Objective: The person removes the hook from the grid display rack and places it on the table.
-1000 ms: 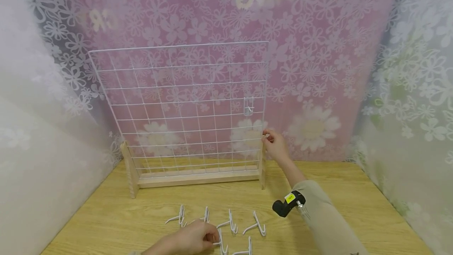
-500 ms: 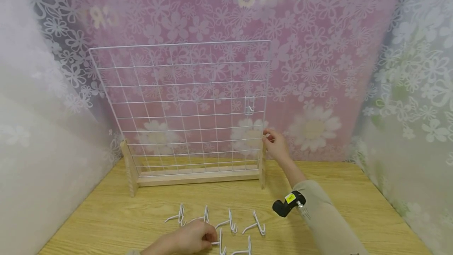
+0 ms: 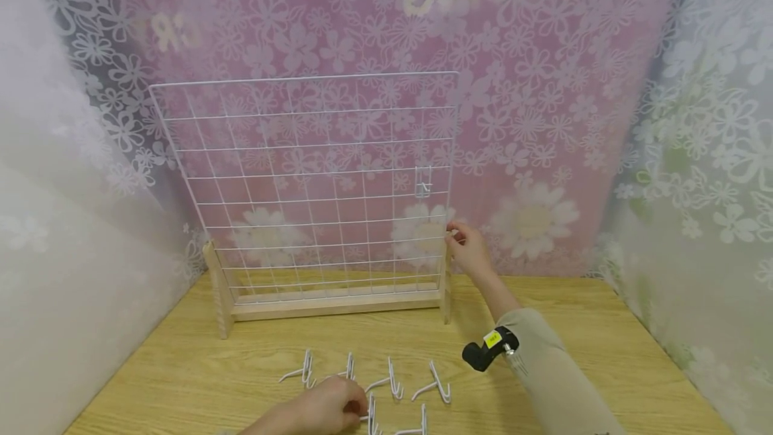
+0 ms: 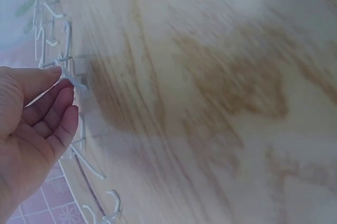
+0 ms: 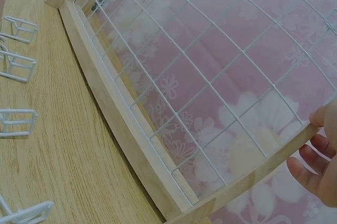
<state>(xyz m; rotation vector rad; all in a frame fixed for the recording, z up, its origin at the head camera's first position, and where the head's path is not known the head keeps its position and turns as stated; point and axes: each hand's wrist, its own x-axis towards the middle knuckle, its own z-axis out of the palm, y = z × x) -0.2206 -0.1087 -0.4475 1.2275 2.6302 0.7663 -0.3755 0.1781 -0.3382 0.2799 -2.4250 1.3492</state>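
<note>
My left hand (image 3: 331, 405) is low over the table, pinching the prong of a white wire hook (image 3: 371, 416) between thumb and fingers. In the left wrist view that hook's prong (image 4: 77, 81) sits at the fingertips. A white wire grid panel (image 3: 329, 200) stands upright in a pale wooden stand (image 3: 338, 303). My right hand (image 3: 473, 250) pinches the top of the stand's right upright at the grid's side edge; the right wrist view shows the thumb side against the wood (image 5: 303, 134), other fingers behind. One hook (image 3: 423, 186) hangs on the grid's right part.
Several more white hooks lie on the wooden table (image 3: 543, 354), in a row with a hook (image 3: 433, 382) at its right end. Another hook (image 3: 421, 421) lies nearer the front. A pink floral curtain (image 3: 543, 119) hangs behind, with pale floral sheets (image 3: 712, 173) at both sides.
The hook at my left fingertips has turned and shifted slightly left. My right hand has kept its hold on the stand. The head view wobbles slightly.
</note>
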